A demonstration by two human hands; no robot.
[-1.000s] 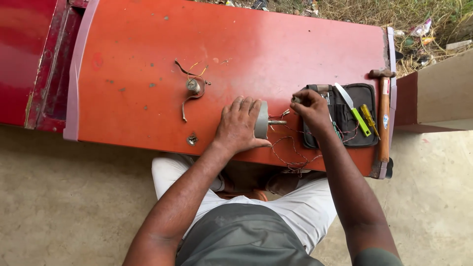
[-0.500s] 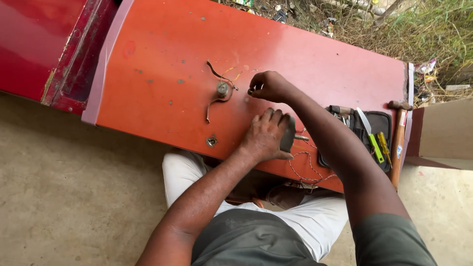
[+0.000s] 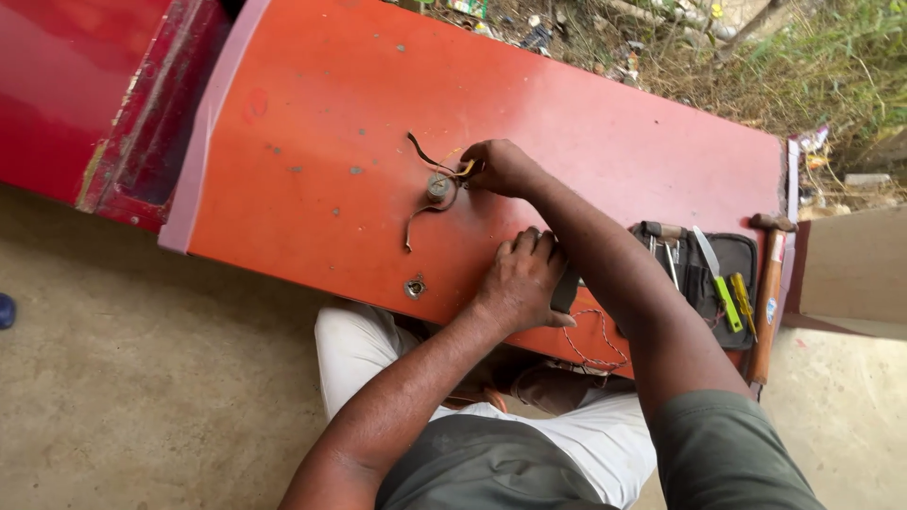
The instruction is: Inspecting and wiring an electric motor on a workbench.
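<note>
A large red metal panel (image 3: 312, 142) lies flat in front of me. On it sits a small round grey metal part (image 3: 437, 187) with thin curved wires coming off it. My right hand (image 3: 498, 168) reaches across the panel and pinches the wire end right beside that part. My left hand (image 3: 522, 280) rests lower on the panel, fingers curled over a dark grey cylindrical object (image 3: 565, 289) that it mostly hides. A small round fitting (image 3: 414, 286) sits near the panel's front edge.
A black tool pouch (image 3: 710, 274) holding a green-handled knife and a yellow screwdriver lies at the panel's right end, beside a wooden-handled hammer (image 3: 767, 297). Thin twisted wire (image 3: 595, 345) trails off the front edge. Concrete floor at left, weeds and litter behind, a cardboard box at right.
My right hand left the spot beside the tool pouch and moved up and left to the wired metal part. My left hand stayed on the grey cylinder. The view shifted left.
</note>
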